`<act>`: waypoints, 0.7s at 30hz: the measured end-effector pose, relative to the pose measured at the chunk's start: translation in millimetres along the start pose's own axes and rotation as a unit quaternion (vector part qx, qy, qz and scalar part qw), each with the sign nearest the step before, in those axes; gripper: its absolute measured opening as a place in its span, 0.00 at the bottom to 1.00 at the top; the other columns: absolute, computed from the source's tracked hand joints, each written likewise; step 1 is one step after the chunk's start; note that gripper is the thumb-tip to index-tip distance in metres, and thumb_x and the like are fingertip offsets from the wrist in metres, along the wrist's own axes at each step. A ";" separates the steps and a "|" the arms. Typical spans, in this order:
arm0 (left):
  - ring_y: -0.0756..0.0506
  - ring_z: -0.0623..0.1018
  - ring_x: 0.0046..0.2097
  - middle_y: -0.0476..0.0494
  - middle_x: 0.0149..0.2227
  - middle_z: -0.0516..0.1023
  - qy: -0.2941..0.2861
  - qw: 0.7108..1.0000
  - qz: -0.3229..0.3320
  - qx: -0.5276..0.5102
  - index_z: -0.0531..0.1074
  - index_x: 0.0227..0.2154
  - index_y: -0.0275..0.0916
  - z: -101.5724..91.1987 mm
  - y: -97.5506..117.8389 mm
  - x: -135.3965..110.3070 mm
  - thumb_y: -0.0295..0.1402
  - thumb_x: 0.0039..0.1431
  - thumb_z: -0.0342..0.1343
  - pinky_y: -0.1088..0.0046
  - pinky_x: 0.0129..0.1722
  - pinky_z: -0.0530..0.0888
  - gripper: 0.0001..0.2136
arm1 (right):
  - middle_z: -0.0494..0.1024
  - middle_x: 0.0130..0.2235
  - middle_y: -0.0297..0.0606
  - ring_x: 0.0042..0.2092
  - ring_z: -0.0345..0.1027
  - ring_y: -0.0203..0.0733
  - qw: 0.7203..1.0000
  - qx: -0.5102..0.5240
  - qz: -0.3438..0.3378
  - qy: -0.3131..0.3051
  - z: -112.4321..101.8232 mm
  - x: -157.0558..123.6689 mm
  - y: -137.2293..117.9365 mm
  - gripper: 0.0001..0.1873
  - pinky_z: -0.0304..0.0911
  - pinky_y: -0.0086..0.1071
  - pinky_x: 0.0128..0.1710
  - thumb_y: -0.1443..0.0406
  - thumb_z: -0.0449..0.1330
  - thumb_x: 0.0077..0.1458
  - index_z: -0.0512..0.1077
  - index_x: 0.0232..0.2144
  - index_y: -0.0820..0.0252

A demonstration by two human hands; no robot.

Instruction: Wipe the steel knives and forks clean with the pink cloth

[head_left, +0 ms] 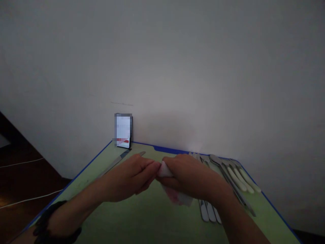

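In the middle of the head view my two closed hands meet above the green table (pixel 142 217). My right hand (pixel 189 174) is wrapped round a crumpled white tissue or cloth (pixel 177 197), which hangs below the fingers and has a pinkish-red patch. Fingers curled and thumb pressed down, my left hand (pixel 137 173) touches the edge of this white piece; what it grips is hidden. A metal tip (pixel 142 153) shows just behind the left hand, and I cannot tell whether it is held or lies on the table. A knife (pixel 113 165) lies farther left.
Cutlery with white-ended handles (pixel 208 211) lies partly under my right forearm. Beside it are metal spoons (pixel 215 159) and several cream-handled pieces (pixel 237 179). A lit phone (pixel 123 130) leans against the pale wall (pixel 162 67). A white cable (pixel 30 198) runs at the left.
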State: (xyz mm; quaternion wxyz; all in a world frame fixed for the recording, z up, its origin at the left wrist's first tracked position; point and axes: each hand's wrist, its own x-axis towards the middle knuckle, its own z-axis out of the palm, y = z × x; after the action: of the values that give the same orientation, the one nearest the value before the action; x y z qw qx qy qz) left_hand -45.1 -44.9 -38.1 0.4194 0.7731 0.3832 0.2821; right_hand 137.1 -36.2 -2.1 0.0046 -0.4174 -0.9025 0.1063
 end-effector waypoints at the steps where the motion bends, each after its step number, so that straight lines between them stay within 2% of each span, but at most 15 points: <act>1: 0.53 0.59 0.15 0.54 0.11 0.60 0.020 1.000 0.007 -0.003 0.61 0.12 0.39 0.8 0.6 0.5 0.35 0.63 0.44 0.79 0.17 0.56 0.22 | 0.76 0.27 0.38 0.29 0.67 0.39 1.000 -0.002 -0.001 0.007 0.6 1.3 -2.4 0.12 0.50 0.29 0.26 0.59 0.54 0.56 0.71 0.27 0.61; 6: 0.53 0.57 0.15 0.53 0.11 0.60 0.096 0.991 0.042 -0.082 0.63 0.11 0.38 -5.1 0.4 2.5 0.34 0.59 0.49 0.78 0.16 0.54 0.20 | 0.77 0.31 0.40 0.32 0.68 0.41 0.998 -0.014 -0.005 0.068 4.1 8.7 -0.1 0.09 0.50 0.30 0.29 0.61 0.55 0.55 0.70 0.35 0.61; 9: 0.53 0.58 0.14 0.52 0.09 0.60 0.147 0.982 0.041 -0.109 0.63 0.09 0.38 -18.0 -2.7 1.0 0.35 0.59 0.49 0.79 0.15 0.54 0.22 | 0.77 0.33 0.39 0.33 0.67 0.41 0.996 -0.021 -0.002 0.090 6.1 11.1 20.6 0.08 0.51 0.30 0.31 0.63 0.55 0.54 0.68 0.37 0.60; 13: 0.55 0.56 0.13 0.53 0.09 0.59 0.231 0.965 0.031 -0.118 0.61 0.10 0.38 -38.1 -4.4 -3.9 0.38 0.57 0.50 0.80 0.14 0.52 0.21 | 0.76 0.31 0.37 0.31 0.65 0.37 0.994 -0.022 0.042 0.099 3.9 8.8 56.0 0.04 0.52 0.28 0.32 0.66 0.54 0.55 0.68 0.33 0.60; 16: 0.55 0.56 0.13 0.53 0.09 0.58 0.247 0.961 0.026 -0.120 0.60 0.10 0.37 -48.8 -1.4 -6.5 0.37 0.56 0.50 0.81 0.14 0.52 0.20 | 0.75 0.29 0.35 0.30 0.65 0.36 0.995 0.009 0.026 0.101 -1.1 5.5 69.9 0.05 0.52 0.27 0.32 0.66 0.53 0.55 0.69 0.31 0.59; 21: 0.55 0.56 0.13 0.51 0.08 0.56 0.246 0.956 0.017 -0.158 0.58 0.09 0.38 -65.2 4.4 -8.6 0.29 0.54 0.45 0.81 0.15 0.54 0.19 | 0.74 0.27 0.33 0.29 0.64 0.36 0.992 0.043 0.015 0.120 -11.8 -4.3 70.3 0.08 0.52 0.27 0.31 0.63 0.53 0.56 0.70 0.31 0.59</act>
State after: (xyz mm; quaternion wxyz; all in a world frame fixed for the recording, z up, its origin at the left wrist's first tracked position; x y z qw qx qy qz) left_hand -97.6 -25.4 -3.3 0.4244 0.6101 0.4115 0.5276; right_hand 194.0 7.0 -4.0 0.1288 -0.4396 -0.8839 0.0941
